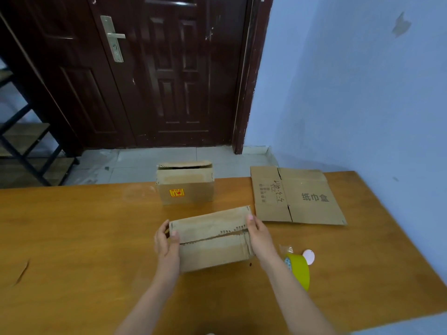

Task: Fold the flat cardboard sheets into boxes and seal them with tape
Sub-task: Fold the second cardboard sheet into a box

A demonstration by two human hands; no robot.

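Wooden counter (72,226) stretches under my forearms, with a green tape roll (298,270) lying just beside my right wrist. Between my palms sits the folded box (212,238), its two top flaps meeting along a ragged seam. My left hand (165,243) grips its left end, thumb laid on the top flap; my right hand (258,234) clasps the right end, fingers curled over the edge. Farther off stands a second box (185,183), flaps loosely shut, contents hidden. Right of it lies a flat cardboard sheet (297,197).
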